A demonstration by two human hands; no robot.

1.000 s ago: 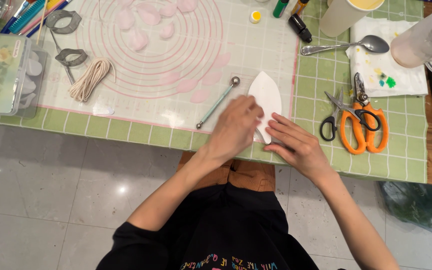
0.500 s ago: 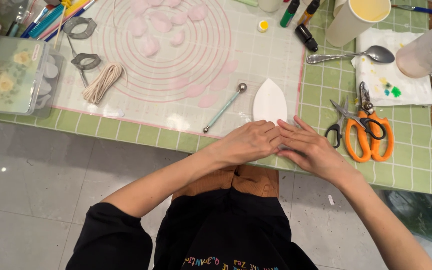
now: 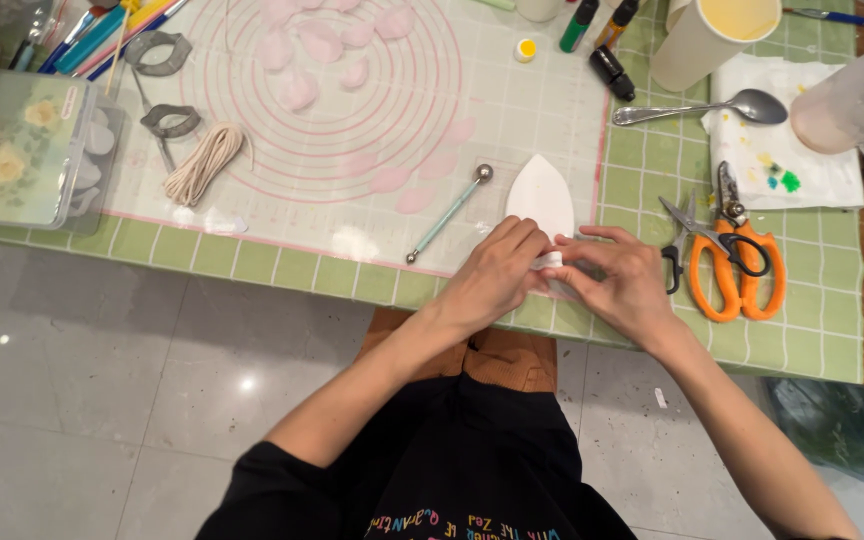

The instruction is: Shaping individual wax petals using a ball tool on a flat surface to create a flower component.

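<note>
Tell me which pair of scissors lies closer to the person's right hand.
The small dark-handled pair, just right of the right hand. The big orange-handled pair lies beyond it, overlapping it, farther toward the table's right edge.

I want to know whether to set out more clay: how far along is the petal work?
Done: many pink petals lie on the ringed mat. In hand: left hand and right hand pinch a small white piece at the base of the white leaf shape. Left, apparently: shaping it; ball tool lies unused.
</note>
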